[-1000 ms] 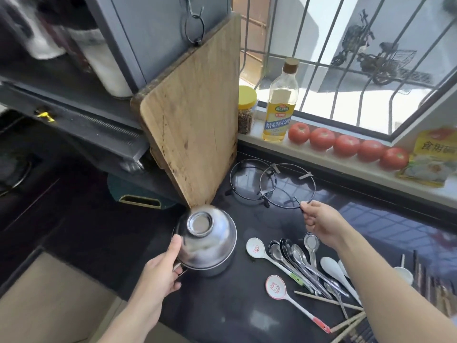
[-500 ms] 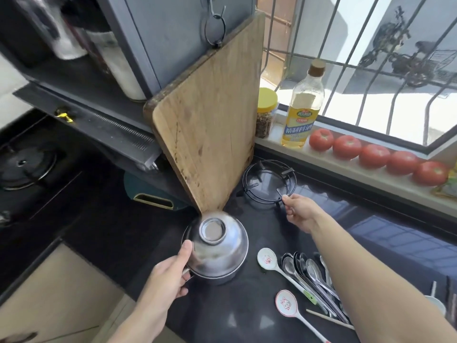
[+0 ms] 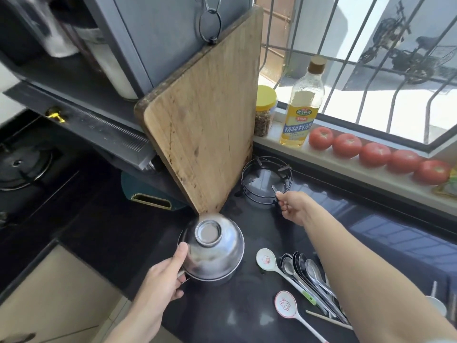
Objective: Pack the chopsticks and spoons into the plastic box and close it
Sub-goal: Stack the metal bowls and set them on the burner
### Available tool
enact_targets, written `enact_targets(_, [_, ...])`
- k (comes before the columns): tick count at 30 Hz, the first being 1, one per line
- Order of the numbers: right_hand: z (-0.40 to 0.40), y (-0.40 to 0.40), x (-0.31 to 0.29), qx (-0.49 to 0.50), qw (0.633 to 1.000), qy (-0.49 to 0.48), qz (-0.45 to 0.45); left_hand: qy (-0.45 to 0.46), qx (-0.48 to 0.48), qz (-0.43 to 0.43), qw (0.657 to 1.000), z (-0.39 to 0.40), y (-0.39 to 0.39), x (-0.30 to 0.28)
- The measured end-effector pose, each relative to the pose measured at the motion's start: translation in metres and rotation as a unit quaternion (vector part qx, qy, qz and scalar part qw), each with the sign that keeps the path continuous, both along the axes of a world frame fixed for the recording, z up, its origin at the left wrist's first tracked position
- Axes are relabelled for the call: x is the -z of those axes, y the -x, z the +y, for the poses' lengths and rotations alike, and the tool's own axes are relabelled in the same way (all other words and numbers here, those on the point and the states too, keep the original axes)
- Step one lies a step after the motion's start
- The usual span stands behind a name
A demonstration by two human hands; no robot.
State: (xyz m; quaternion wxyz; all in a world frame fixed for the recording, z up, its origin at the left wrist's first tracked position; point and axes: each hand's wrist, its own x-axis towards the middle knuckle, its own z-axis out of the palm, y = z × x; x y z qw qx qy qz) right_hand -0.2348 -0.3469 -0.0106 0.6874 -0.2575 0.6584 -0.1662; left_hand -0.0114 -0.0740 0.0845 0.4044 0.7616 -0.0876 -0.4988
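Note:
Several metal spoons [image 3: 306, 271] lie fanned on the black counter [image 3: 247, 315] at lower right, between two white ceramic spoons [image 3: 266, 260] [image 3: 285, 305]. A wooden chopstick [image 3: 326, 319] shows beside them, the rest hidden by my right arm. No plastic box is in view. My left hand [image 3: 163, 283] grips the side of a stack of upturned steel bowls [image 3: 212, 251]. My right hand [image 3: 293, 205] pinches the rim of the stacked black wire pot stands [image 3: 265, 180] at the back.
A large wooden cutting board [image 3: 205, 115] hangs tilted from a hook, its corner just above the bowls. On the window sill stand a yellow-lidded jar [image 3: 265, 111], an oil bottle [image 3: 300, 107] and several tomatoes [image 3: 374, 154]. A gas burner [image 3: 22, 167] sits at far left.
My right hand slid one wire stand left onto the other, so the two now sit stacked. My left hand keeps its hold on the bowls. The view shifted left.

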Motion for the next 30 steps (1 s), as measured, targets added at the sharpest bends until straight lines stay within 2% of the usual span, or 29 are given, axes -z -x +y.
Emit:
enact_targets(6, [0.016,0.022,0.010,0.001,0.999,0.001,0.040,0.004,-0.001,0.010,1.000,0.000,0.002,0.005])
enact_targets(9, [0.025,0.019,0.017,-0.027,0.992,0.060,0.108,0.002,0.007,0.011,1.000,-0.003,0.002,0.005])
enact_targets(11, [0.030,0.012,0.017,-0.092,0.961,0.132,0.227,0.003,0.012,0.010,1.000,-0.004,0.002,0.004])
enact_targets(13, [0.036,0.009,0.013,-0.173,0.906,0.183,0.340,0.006,0.011,0.006,1.000,-0.003,0.002,0.003])
enact_targets(18, [0.042,0.009,0.002,-0.247,0.832,0.216,0.448,0.011,0.008,0.012,1.000,-0.004,0.002,0.002])
enact_targets(24, [0.043,0.019,0.004,-0.273,0.812,0.223,0.466,0.012,0.003,0.019,1.000,-0.002,0.003,0.001])
enact_targets(27, [0.046,0.019,0.006,-0.262,0.787,0.326,0.454,0.007,0.003,0.017,1.000,-0.003,0.004,0.001])
enact_targets(30, [0.044,0.019,0.018,-0.350,0.737,0.399,0.419,0.005,0.000,0.015,1.000,-0.004,0.004,0.000])
